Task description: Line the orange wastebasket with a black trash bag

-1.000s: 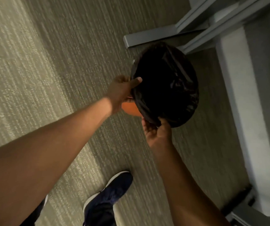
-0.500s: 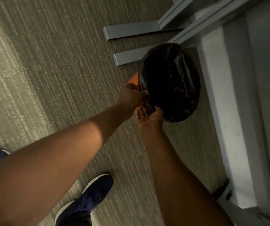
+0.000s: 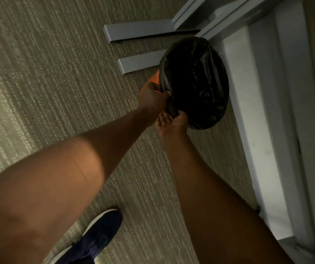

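black trash bag [image 3: 194, 82] stretched over orange wastebasket [image 3: 152, 81] | rim edge gripped by left hand [image 3: 153, 97] | bag fold pinched by right hand [image 3: 173, 121] just below

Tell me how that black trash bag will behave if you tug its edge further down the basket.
The black trash bag looks thin and floppy: it is creased and bunches where the left hand and right hand pinch it. Its glossy film probably slips on the orange wastebasket. The basket seems light, so a hard tug may tip it.
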Motion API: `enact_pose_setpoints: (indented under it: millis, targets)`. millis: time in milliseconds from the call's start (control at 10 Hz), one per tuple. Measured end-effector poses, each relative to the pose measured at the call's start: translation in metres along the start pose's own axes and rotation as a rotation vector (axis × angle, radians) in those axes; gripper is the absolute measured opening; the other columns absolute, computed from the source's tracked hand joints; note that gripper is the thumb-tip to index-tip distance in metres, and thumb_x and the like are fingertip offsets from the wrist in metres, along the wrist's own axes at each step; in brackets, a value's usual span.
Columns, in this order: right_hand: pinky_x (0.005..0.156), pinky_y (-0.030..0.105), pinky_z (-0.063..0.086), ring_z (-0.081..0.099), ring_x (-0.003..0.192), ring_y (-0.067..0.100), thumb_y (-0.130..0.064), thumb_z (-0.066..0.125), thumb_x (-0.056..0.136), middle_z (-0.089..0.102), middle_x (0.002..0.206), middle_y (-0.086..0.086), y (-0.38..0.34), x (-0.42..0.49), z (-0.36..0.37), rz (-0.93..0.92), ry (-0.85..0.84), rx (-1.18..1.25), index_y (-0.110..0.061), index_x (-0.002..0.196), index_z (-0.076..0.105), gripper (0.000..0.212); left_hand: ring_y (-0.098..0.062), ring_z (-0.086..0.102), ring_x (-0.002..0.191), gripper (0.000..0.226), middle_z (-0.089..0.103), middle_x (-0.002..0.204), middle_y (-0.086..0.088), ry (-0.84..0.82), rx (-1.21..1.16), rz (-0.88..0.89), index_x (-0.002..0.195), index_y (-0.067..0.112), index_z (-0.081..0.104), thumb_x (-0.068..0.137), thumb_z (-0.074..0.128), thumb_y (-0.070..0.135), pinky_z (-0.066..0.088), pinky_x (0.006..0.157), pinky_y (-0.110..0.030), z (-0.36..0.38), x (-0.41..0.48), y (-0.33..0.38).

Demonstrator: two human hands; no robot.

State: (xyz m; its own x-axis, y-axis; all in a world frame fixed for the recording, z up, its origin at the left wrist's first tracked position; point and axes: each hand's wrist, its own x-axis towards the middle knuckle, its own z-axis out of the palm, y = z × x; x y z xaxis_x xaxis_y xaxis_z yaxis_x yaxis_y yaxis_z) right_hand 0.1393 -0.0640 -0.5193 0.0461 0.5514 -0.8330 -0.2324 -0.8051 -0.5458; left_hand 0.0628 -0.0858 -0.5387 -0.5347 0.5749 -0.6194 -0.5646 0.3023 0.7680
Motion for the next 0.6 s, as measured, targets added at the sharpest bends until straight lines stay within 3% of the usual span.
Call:
enact_pose_setpoints:
  millis: [200, 300, 400, 500, 600]
  targets:
    - [0.106, 0.039, 0.040, 0.048, 0.137, 0.030, -0.049, 0.043, 0.100, 0.053, 0.145, 0.017, 0.003, -0.001, 0.002, 0.023, -0.026, -0.034, -0.002, 0.139, 0.054, 0.062, -0.026, 0.072, 0.090, 0.017, 0.069, 0.094, -0.008, -0.040, -0.034, -0.004, 0.085, 0.018, 0.054, 0.086, 0.070, 0.016, 0.061, 0.070, -0.038, -0.004, 0.001, 0.000]
    - [0.113, 0.043, 0.036, 0.046, 0.139, 0.034, -0.069, 0.042, 0.094, 0.051, 0.147, 0.019, 0.002, -0.003, -0.001, 0.063, -0.051, -0.072, 0.001, 0.145, 0.045, 0.087, -0.014, 0.067, 0.078, 0.025, 0.067, 0.091, -0.002, -0.066, -0.091, -0.020, 0.092, 0.017, 0.054, 0.084, 0.076, 0.027, 0.050, 0.047, -0.018, -0.009, -0.005, -0.001]
    - [0.111, 0.046, 0.038, 0.053, 0.127, 0.037, -0.089, 0.042, 0.077, 0.048, 0.144, 0.024, 0.006, -0.009, -0.004, 0.098, -0.053, -0.138, 0.002, 0.152, 0.033, 0.117, -0.007, 0.060, 0.075, 0.039, 0.063, 0.092, 0.002, -0.070, -0.064, -0.079, 0.104, 0.017, 0.054, 0.082, 0.078, 0.039, 0.043, 0.040, -0.013, -0.019, -0.013, -0.002]
    - [0.116, 0.045, 0.037, 0.061, 0.096, 0.028, -0.091, 0.043, 0.074, 0.049, 0.144, 0.025, 0.016, -0.023, -0.002, 0.135, -0.089, -0.096, -0.001, 0.153, 0.030, 0.121, -0.011, 0.059, 0.078, 0.046, 0.061, 0.094, 0.000, -0.058, -0.009, -0.125, 0.110, 0.014, 0.055, 0.081, 0.076, 0.043, 0.046, 0.051, -0.021, -0.030, -0.019, -0.003]
    - [0.113, 0.049, 0.041, 0.055, 0.128, 0.040, -0.087, 0.049, 0.076, 0.052, 0.134, 0.028, 0.025, -0.043, 0.003, 0.141, -0.051, -0.071, -0.013, 0.156, 0.028, 0.110, -0.016, 0.059, 0.079, 0.047, 0.061, 0.092, -0.003, 0.007, 0.079, -0.135, 0.109, 0.013, 0.058, 0.079, 0.076, 0.045, 0.045, 0.061, -0.029, -0.041, -0.032, 0.003]
